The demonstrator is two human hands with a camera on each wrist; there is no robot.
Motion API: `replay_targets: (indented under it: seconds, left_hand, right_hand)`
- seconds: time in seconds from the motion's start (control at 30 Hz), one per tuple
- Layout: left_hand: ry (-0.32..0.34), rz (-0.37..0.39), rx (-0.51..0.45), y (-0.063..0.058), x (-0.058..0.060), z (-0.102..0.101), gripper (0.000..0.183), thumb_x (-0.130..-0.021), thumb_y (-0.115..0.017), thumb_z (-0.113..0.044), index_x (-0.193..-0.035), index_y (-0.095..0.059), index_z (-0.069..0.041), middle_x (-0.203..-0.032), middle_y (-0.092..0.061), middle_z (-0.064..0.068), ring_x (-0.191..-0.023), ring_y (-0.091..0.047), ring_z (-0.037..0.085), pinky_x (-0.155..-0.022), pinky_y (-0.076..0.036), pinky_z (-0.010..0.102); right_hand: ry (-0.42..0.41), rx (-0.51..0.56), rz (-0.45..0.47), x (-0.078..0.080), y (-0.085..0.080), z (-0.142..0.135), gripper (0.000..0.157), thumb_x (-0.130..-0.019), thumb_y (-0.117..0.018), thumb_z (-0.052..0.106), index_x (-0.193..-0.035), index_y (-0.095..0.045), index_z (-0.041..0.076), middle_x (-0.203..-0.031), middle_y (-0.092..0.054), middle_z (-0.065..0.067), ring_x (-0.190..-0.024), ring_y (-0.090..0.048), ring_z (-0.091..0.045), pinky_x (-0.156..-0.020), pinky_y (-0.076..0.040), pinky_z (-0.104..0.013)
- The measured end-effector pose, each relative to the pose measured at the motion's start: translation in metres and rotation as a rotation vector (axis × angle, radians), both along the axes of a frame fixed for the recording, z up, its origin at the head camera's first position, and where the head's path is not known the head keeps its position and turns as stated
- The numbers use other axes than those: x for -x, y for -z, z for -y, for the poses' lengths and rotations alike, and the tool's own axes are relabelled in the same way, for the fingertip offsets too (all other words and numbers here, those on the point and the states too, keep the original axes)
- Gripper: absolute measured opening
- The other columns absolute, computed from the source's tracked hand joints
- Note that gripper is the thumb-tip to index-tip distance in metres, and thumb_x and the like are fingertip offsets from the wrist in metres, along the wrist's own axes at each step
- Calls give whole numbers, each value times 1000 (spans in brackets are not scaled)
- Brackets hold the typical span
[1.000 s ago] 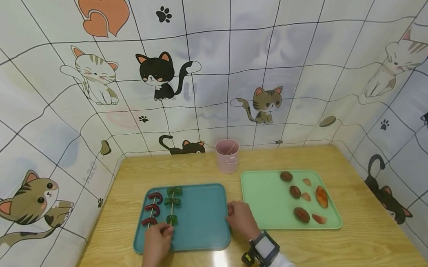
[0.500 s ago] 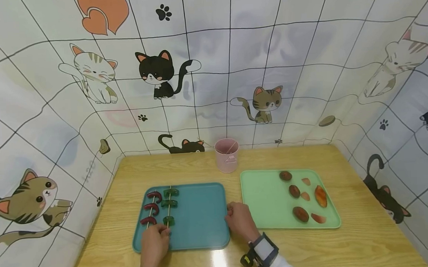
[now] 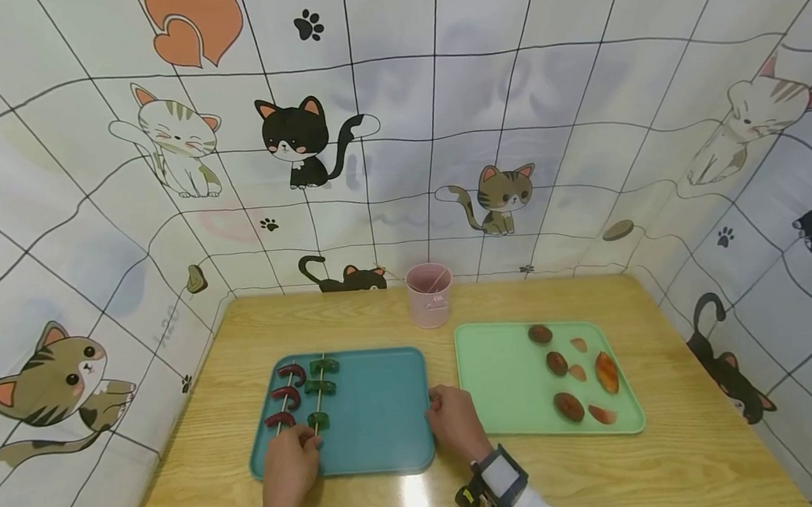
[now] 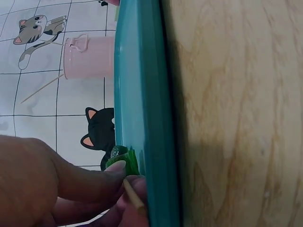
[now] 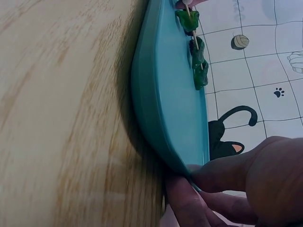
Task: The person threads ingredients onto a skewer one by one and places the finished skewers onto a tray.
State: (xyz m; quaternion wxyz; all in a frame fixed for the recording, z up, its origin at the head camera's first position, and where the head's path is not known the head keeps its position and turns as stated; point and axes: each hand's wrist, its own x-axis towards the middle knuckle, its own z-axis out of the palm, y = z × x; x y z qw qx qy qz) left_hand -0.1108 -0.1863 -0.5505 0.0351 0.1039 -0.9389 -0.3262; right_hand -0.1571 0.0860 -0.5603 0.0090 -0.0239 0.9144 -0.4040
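My left hand (image 3: 288,466) pinches the near end of a skewer of green pepper pieces (image 3: 320,387) over the left half of the teal tray (image 3: 377,410). Its bare stick end (image 4: 134,197) pokes out between thumb and fingers in the left wrist view. Just left of it lies a second skewer, carrying curved dark red pieces (image 3: 285,398); its lower end is behind the hand. At the tray's right side, my right hand (image 3: 456,423) grips the rim, thumb on top and fingers below, as the right wrist view shows. The green pieces (image 5: 200,54) lie at the tray's far side there.
To the right is a light green tray (image 3: 501,387) with several brown oval pieces (image 3: 569,407), small reddish slices (image 3: 603,414) and an orange-brown piece (image 3: 606,373). A pink bucket (image 3: 429,306) holding thin sticks stands at the back, before the cat-printed wall cloth (image 3: 396,99).
The green pepper skewer has shifted slightly left, closer to the red one, with my left hand holding it. My right hand keeps its grip on the tray rim.
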Motion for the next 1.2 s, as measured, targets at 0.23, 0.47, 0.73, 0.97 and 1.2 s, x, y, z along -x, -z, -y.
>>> replay_targets:
  seconds: [0.23, 0.47, 0.73, 0.97, 1.2]
  left_hand:
    - [-16, 11, -10, -1, 1, -1, 12, -91, -71, -8, -90, -73, 3, -76, -70, 10, -62, -56, 16, -52, -39, 30]
    - [-112, -1, 29, -13, 0, -4, 24, -93, -71, -19, -99, -72, 4, -73, -65, 8, -62, -56, 19, -52, -38, 30]
    - [-91, -129, 26, -22, 8, -12, 32, -91, -77, -29, -103, -73, 0, -80, -69, 10, -65, -60, 19, -56, -43, 33]
    - [-13, -138, -47, -33, 26, -27, 50, -92, -77, -36, -124, -67, 1, -109, -69, 19, -93, -67, 30, -74, -54, 46]
    - [177, -183, -196, -43, 58, -41, 67, -93, -77, -37, -146, -50, -5, -139, -58, 21, -127, -58, 38, -99, -50, 55]
  right_hand:
    - [-4, 4, 12, 2, 2, -3, 33, -87, -69, 0, -119, -70, -7, -82, -66, -4, -72, -58, -13, -59, -48, -24]
    - [-52, 29, 5, 5, 4, -12, 30, -88, -74, 5, -116, -70, -5, -86, -70, -5, -77, -63, -12, -65, -53, -26]
    - [-110, 105, -64, 14, -4, -30, 24, -95, -72, 17, -114, -72, 3, -94, -72, -2, -86, -65, -12, -74, -55, -25]
    - [-44, 158, -153, 34, -36, -51, 24, -96, -73, 21, -117, -73, 10, -104, -75, -1, -97, -70, -17, -85, -59, -33]
    - [-7, 124, -163, 66, -65, -76, 28, -99, -70, 27, -123, -71, 14, -117, -74, -4, -107, -70, -22, -93, -58, -39]
